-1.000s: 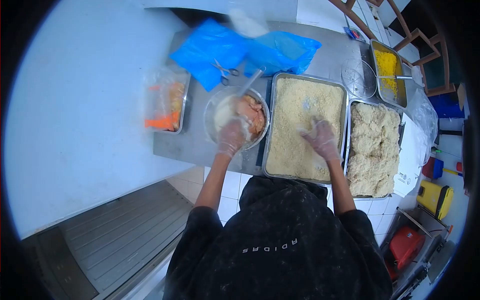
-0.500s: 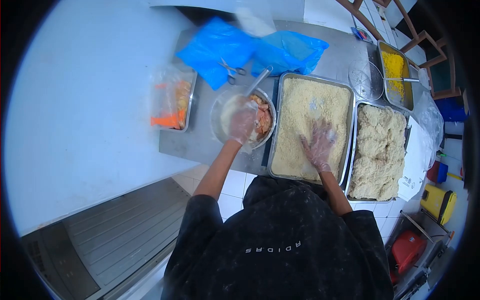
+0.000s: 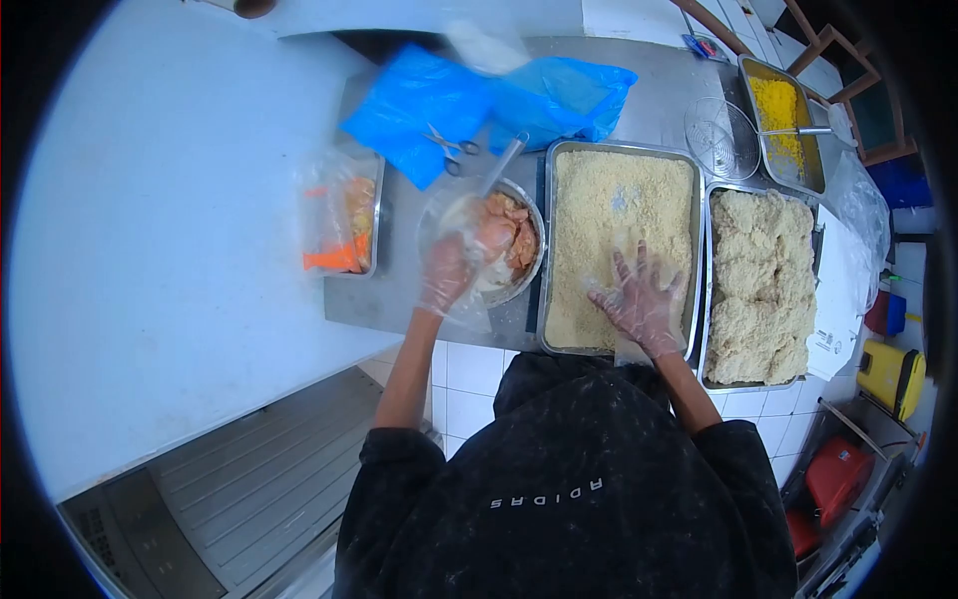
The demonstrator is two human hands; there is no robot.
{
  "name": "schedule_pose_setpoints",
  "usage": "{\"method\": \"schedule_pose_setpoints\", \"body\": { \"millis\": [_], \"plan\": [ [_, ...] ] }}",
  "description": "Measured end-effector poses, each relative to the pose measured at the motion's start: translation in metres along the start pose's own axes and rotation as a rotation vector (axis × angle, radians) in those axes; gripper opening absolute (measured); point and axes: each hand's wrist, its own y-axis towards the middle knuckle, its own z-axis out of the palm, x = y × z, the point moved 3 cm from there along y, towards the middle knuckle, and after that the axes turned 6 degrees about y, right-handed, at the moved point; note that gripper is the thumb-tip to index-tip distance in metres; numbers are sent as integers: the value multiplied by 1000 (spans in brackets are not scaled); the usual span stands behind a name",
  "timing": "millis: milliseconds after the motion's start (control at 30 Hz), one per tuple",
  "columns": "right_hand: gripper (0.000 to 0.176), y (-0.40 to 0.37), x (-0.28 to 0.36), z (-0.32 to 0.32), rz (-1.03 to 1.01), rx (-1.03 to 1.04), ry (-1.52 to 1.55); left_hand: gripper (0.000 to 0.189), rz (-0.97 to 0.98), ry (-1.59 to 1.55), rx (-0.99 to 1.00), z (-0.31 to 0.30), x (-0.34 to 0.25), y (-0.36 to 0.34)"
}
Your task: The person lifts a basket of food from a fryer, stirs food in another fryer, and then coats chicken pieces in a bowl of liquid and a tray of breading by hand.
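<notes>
Both of my hands wear clear plastic gloves. My left hand (image 3: 445, 272) is over the left side of a round metal bowl (image 3: 540, 255), its fingers smeared by motion. In the bowl are pieces of raw meat (image 3: 520, 238) and a whitish batter (image 3: 493, 277), with a whisk (image 3: 506, 165) whose handle leans over the far rim. My right hand (image 3: 645, 301) lies with fingers spread on pale breadcrumbs (image 3: 609, 215) that fill a large metal tray (image 3: 551, 160). Nothing shows in its fingers.
To the right stands a tray of crumb-coated pieces (image 3: 760, 290). Behind it are a wire strainer (image 3: 720, 145) and a tray of yellow crumbs (image 3: 781, 112). Blue plastic bags (image 3: 424, 110) and scissors (image 3: 448, 147) lie at the back. A bagged orange-and-yellow container (image 3: 344, 235) sits left.
My left hand has drawn back toward the bowl's near left side, uncovering more meat. My right hand stays on the crumbs, its fingers now spread wider. The view has shifted slightly.
</notes>
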Motion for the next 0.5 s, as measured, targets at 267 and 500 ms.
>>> {"method": "schedule_pose_setpoints", "body": {
  "millis": [267, 500],
  "plan": [
    [80, 28, 12, 30, -170, -90, -78, 24, -192, -134, 105, 8, 42, -43],
    [77, 45, 9, 32, -189, -127, 5, 36, -123, 213, 253, 2, 18, -55]
  ]
}}
